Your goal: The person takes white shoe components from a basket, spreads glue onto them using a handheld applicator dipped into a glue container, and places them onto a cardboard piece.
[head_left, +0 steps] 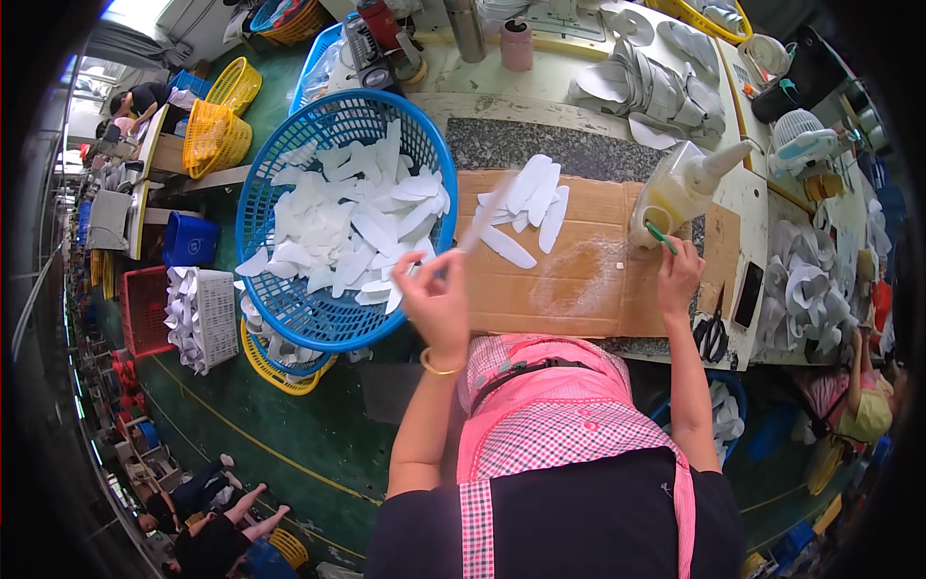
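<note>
One white insole (485, 214) in left hand (436, 297), beside blue basket (280, 145).

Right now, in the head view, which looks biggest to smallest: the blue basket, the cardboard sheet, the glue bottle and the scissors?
1. Blue basket, about level with the cardboard sheet; the basket sits nearer the camera, so I won't rank those two.
2. Glue bottle.
3. Scissors, clearly smallest.
</note>
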